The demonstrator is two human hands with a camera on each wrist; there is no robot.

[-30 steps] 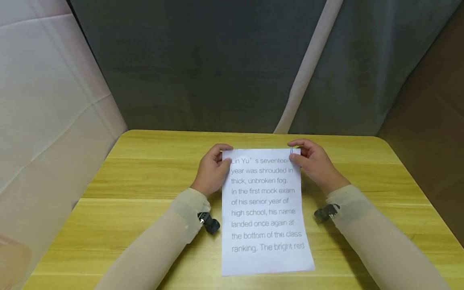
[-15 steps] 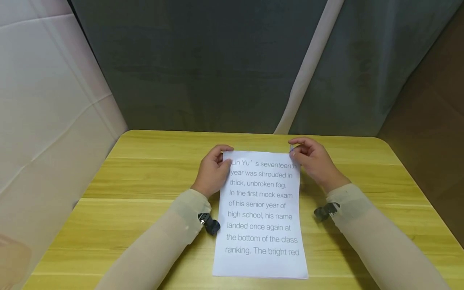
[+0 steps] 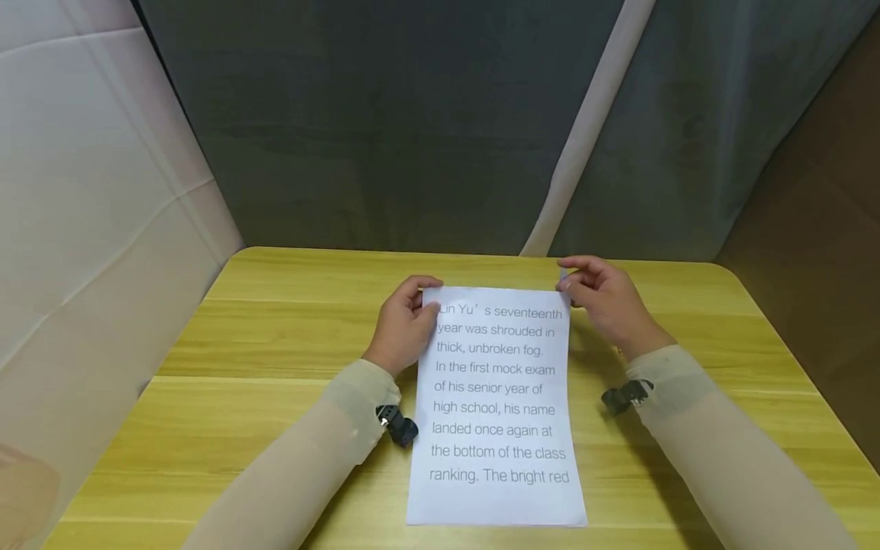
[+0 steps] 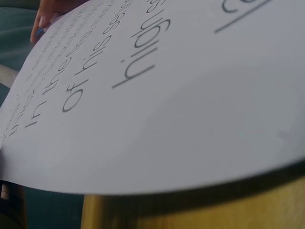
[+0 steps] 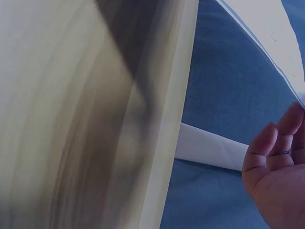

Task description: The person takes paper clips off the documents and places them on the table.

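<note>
head view shows a printed sheet of paper (image 3: 498, 405) lying flat on the yellow wooden bench (image 3: 275, 344), long side running away from the person, its near edge close to the bench's front. large grey print covers it, starting "lin yu's seventeenth year was shrouded in thick, unbroken fog."

the left hand (image 3: 406, 325) sits at the sheet's far left corner, fingers curled over the top edge and the thumb lying on the printed face, so the corner is pinched between them. the right hand (image 3: 608, 302) is at the far right corner, just off the paper's edge; its thumb and forefinger are pressed together on a small thin object (image 3: 563, 276), bluish and too small to identify, held right above that corner. whether it touches the paper cannot be told.

both forearms wear pale beige sleeves (image 3: 330, 435), each with a small black clip at the wrist.

left wrist view looks along the sheet from close up, the print blurred and large, with the bench edge beneath and fingertips (image 4: 45, 14) of the other hand at the far corner. right wrist view shows the right palm with fingers loosely bent, beside the bench edge and a grey-blue curtain (image 5: 224, 86).
</note>
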